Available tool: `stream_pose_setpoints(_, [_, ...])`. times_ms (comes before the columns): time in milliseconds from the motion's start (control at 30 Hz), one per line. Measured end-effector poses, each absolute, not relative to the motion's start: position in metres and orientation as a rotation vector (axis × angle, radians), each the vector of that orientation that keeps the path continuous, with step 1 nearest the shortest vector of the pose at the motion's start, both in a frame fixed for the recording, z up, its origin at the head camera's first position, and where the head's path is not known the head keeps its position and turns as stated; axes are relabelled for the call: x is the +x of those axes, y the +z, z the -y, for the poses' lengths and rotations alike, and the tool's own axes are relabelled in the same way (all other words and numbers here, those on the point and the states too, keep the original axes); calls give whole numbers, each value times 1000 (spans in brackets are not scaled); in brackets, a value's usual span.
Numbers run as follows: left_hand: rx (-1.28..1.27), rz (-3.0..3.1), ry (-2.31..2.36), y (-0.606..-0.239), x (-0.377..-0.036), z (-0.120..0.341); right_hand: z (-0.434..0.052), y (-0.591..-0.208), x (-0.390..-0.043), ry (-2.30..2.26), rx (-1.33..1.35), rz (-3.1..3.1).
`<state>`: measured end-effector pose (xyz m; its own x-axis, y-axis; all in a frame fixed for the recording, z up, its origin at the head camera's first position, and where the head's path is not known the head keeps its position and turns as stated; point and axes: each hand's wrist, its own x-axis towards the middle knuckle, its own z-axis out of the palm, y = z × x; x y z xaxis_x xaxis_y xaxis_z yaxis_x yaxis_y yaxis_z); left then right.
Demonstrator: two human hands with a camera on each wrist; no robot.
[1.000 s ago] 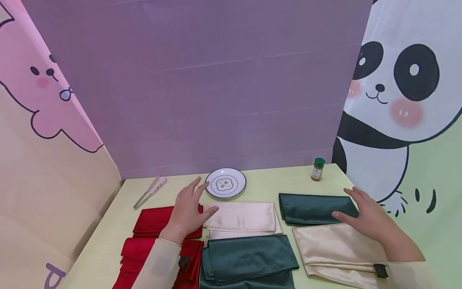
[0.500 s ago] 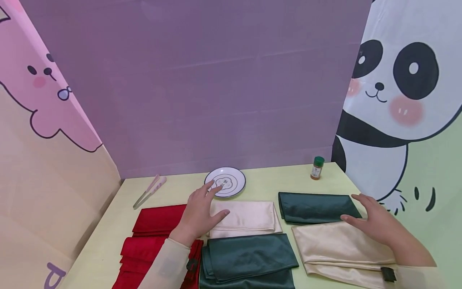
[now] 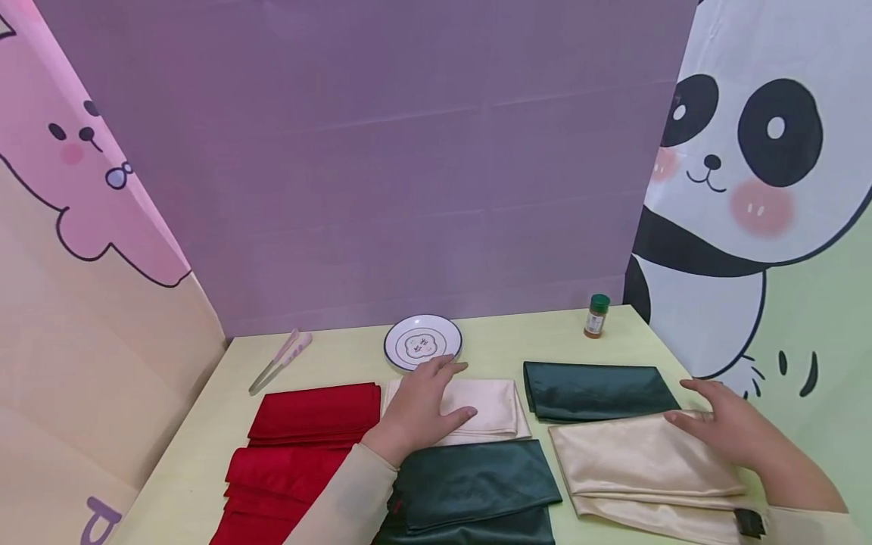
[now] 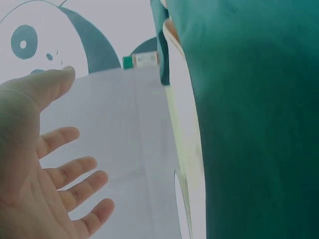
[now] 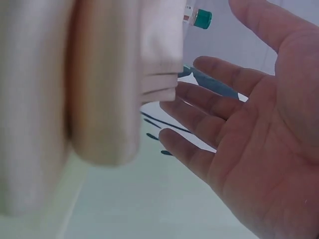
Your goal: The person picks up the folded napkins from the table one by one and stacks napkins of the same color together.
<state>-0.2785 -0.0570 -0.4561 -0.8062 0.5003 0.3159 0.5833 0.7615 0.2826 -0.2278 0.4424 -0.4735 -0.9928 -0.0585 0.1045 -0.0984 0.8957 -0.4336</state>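
My left hand [image 3: 424, 409] hovers over the pale pink folded cloth [image 3: 487, 409] and the rear edge of the front dark green folded cloth [image 3: 477, 484]. Its fingers are spread and hold nothing, as the left wrist view also shows of the hand [image 4: 55, 169]. At the right, my right hand [image 3: 732, 428] is above the far right corner of the beige satin cloth [image 3: 640, 462], near another dark green cloth [image 3: 596, 392]. In the right wrist view that hand [image 5: 249, 109] has loosely extended fingers with nothing in them. Whether it touches the beige cloth is unclear.
Red folded cloths [image 3: 316, 412] lie on the left of the pale yellow table [image 3: 184, 446]. Along the back are tongs [image 3: 281, 362], a white plate with a dark rim [image 3: 422, 327] and a small green-capped bottle [image 3: 596, 316]. A purple backdrop [image 3: 409, 166] stands behind.
My left hand has moved right, from above the red cloth to above the pale pink one. The right hand has shifted slightly right and nearer to me. The cloths stay where they were.
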Motion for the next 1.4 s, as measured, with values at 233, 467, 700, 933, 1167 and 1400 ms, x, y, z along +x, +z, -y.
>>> stream_pose_setpoints(233, [-959,2777,-568,-462,-281,32,-448,-477,-226,665,142,2952])
stream_pose_setpoints(467, [-1060,2835,-721,-471,-286,15,-452,-478,-226,654,128,2979])
stream_pose_setpoints(700, [-1105,2852,-833,-474,-285,-2,-459,-484,-228,637,154,2987])
stream_pose_setpoints(933, [-1126,2899,-854,-475,-283,-21,-461,-488,-229,671,183,2987])
stream_pose_setpoints(1167, [-1152,2920,-775,-482,-281,-39,-462,-489,-229,682,172,2997])
stream_pose_setpoints(1400, [-1158,2942,-747,-487,-279,-51,-465,-493,-230,654,181,2975])
